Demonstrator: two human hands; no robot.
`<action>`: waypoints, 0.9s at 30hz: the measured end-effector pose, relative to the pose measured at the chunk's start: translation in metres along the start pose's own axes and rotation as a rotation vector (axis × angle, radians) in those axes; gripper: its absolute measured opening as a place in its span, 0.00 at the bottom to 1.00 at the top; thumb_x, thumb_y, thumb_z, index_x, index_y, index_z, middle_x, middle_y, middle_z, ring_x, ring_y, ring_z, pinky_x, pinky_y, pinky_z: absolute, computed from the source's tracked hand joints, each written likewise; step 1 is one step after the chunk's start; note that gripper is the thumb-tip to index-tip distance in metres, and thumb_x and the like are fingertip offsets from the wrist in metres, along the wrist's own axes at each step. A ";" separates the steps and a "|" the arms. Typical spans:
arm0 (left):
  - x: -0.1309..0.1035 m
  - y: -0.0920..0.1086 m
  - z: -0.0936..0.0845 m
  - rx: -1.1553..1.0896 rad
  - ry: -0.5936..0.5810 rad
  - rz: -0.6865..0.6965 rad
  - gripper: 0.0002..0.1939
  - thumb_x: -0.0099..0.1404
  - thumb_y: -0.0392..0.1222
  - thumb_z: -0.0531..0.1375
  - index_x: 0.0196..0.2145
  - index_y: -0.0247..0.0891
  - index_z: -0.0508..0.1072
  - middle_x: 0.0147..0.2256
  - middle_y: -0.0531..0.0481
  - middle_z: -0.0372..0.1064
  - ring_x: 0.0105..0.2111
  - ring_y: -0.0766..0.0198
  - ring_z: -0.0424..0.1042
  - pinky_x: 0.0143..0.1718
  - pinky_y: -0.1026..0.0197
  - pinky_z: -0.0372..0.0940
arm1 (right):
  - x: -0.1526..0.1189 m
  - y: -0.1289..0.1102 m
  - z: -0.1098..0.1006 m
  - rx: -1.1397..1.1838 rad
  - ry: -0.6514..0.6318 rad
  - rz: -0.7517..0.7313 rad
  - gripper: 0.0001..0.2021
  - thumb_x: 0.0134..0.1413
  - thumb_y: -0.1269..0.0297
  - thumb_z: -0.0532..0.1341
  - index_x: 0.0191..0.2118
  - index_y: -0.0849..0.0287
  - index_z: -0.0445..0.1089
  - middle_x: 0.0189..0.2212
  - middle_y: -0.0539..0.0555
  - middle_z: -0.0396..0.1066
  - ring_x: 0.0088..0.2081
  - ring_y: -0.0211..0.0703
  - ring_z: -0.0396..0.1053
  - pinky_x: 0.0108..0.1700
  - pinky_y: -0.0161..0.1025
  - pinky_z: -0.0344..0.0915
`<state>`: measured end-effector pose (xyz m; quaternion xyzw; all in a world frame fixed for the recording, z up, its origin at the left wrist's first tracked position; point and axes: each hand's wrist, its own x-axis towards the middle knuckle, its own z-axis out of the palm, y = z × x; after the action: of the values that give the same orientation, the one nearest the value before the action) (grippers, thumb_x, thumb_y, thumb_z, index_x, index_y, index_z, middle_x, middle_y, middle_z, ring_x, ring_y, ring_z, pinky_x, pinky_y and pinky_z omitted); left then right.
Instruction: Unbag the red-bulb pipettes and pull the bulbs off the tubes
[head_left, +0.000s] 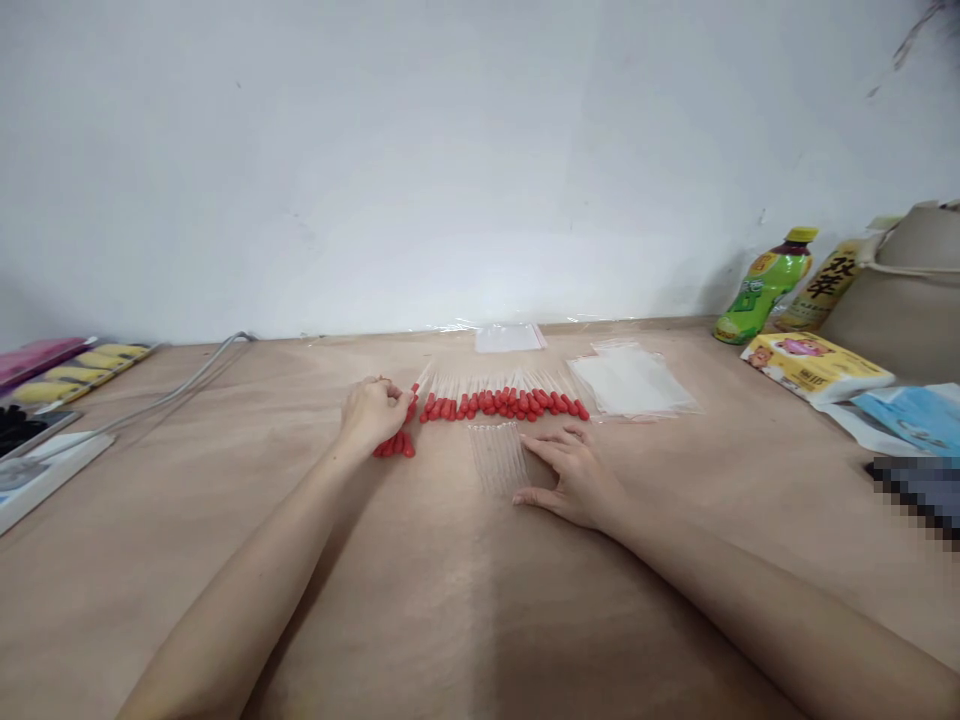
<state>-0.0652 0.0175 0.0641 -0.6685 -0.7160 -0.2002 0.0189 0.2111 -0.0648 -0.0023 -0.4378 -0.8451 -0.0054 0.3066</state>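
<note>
A row of thin clear droppers with red rubber bulbs (510, 402) lies across the table, bulbs toward me. My left hand (373, 412) is at its left end, thumb and fingers pinched on a red-bulbed dropper (413, 391), whose far end is hard to make out. Just below those fingers sit several more red bulbs (395, 446), partly covered by the hand. Nearer to me, clear thin tubes (498, 460) lie side by side in a flat batch. Along their right edge rests my right hand (574, 478), fingers apart, thumb and fingertips at the tubes.
Clear plastic bags (634, 380) lie right of the droppers, and another bag (510, 338) lies by the wall. A green bottle (765, 290), a tissue pack (814, 365) and a beige bag (900, 290) stand right. Left are a cable (199, 375) and yellow items (79, 375).
</note>
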 end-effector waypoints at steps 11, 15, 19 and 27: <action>-0.083 0.031 0.019 -0.471 0.135 0.624 0.06 0.62 0.39 0.53 0.31 0.36 0.67 0.33 0.48 0.63 0.35 0.64 0.65 0.36 0.62 0.63 | 0.001 0.008 -0.004 0.010 0.338 -0.022 0.36 0.45 0.50 0.61 0.58 0.58 0.50 0.55 0.62 0.53 0.56 0.52 0.53 0.55 0.51 0.54; -0.098 0.029 0.036 -0.499 0.061 0.737 0.04 0.62 0.37 0.53 0.33 0.36 0.66 0.34 0.48 0.63 0.34 0.66 0.65 0.35 0.63 0.63 | 0.000 0.009 -0.003 -0.091 0.271 -0.196 0.25 0.48 0.53 0.60 0.52 0.55 0.62 0.52 0.59 0.59 0.54 0.51 0.56 0.54 0.52 0.54; -0.097 0.026 0.041 -0.503 0.061 0.773 0.03 0.62 0.37 0.53 0.35 0.37 0.66 0.35 0.48 0.64 0.35 0.66 0.66 0.37 0.62 0.65 | 0.002 0.007 -0.003 -0.100 0.245 -0.221 0.11 0.52 0.59 0.59 0.41 0.54 0.69 0.45 0.55 0.68 0.50 0.48 0.60 0.53 0.51 0.53; -0.095 0.035 0.042 -0.455 0.071 0.872 0.19 0.59 0.44 0.57 0.47 0.38 0.64 0.44 0.42 0.65 0.46 0.57 0.65 0.47 0.53 0.63 | 0.003 0.005 -0.001 -0.032 0.202 -0.234 0.07 0.52 0.61 0.58 0.35 0.52 0.73 0.40 0.52 0.71 0.46 0.45 0.63 0.51 0.50 0.54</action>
<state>-0.0109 -0.0592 0.0068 -0.8858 -0.3067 -0.3476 -0.0209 0.2145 -0.0600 -0.0015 -0.3383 -0.8551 -0.0986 0.3802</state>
